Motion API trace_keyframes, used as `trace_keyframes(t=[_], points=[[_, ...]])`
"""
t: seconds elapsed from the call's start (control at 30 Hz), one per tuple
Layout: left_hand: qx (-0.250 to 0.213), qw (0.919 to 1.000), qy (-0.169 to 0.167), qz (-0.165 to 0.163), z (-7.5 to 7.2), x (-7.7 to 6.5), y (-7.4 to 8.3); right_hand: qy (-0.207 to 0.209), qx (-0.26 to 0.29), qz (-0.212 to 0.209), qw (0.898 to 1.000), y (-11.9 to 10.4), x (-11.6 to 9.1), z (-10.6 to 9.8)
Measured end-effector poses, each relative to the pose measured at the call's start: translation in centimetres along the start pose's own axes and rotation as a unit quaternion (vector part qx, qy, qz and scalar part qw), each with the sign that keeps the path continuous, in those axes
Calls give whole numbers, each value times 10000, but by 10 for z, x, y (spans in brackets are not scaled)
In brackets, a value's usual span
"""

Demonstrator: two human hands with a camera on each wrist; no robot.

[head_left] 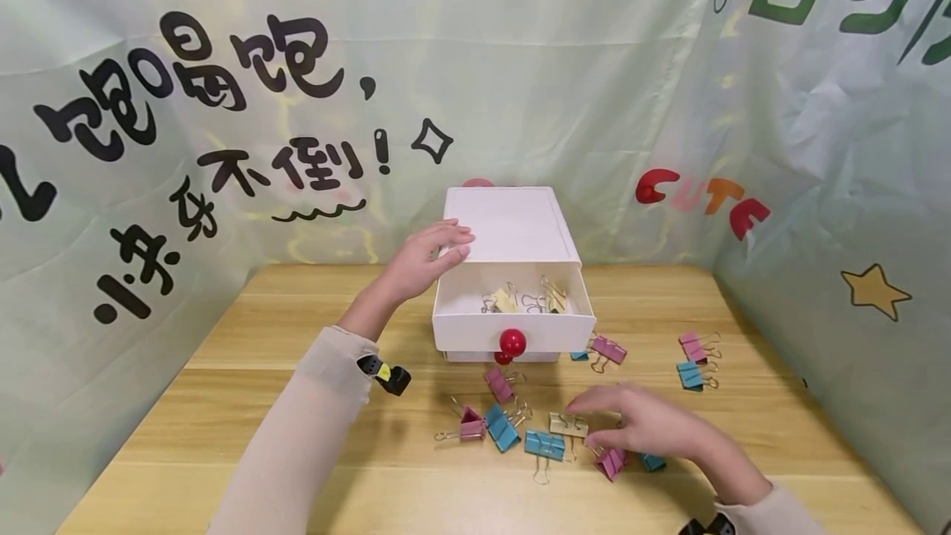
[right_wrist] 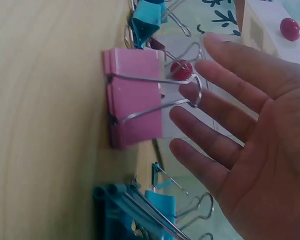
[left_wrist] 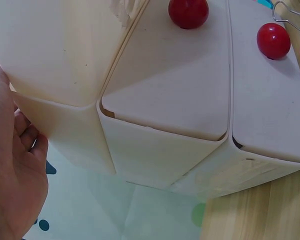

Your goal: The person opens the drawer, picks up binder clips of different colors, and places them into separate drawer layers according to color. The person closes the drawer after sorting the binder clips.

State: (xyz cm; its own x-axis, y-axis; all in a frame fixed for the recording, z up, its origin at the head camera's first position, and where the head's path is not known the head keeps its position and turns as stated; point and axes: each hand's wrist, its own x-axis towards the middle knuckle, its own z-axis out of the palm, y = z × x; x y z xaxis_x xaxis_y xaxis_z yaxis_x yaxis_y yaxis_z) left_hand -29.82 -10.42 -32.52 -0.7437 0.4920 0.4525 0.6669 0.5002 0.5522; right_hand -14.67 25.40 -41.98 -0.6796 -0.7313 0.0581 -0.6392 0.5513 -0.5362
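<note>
My left hand rests on the top left edge of a white drawer box. In the left wrist view its fingers lie along the box's side. The top drawer, with a red knob, is pulled out and contains several yellow binder clips. My right hand hovers over the tabletop clips, fingers spread and loosely bent. Nearest its fingertips is a yellow binder clip, with a pink binder clip close below the hand. No clip shows in its grasp.
Blue clips and pink clips lie scattered on the wooden table before the box. Another pink clip and blue clip lie at the right. A printed cloth hangs behind.
</note>
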Motion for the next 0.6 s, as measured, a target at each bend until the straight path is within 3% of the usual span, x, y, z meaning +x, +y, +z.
trace_keyframes(t=[0.17, 0.6], points=[[33, 10000, 6, 34, 0, 0, 0, -193, -136, 97, 9997, -2, 0, 7], [16, 10000, 43, 38, -1, 0, 0, 52, -276, 48, 9996, -3, 3, 15]])
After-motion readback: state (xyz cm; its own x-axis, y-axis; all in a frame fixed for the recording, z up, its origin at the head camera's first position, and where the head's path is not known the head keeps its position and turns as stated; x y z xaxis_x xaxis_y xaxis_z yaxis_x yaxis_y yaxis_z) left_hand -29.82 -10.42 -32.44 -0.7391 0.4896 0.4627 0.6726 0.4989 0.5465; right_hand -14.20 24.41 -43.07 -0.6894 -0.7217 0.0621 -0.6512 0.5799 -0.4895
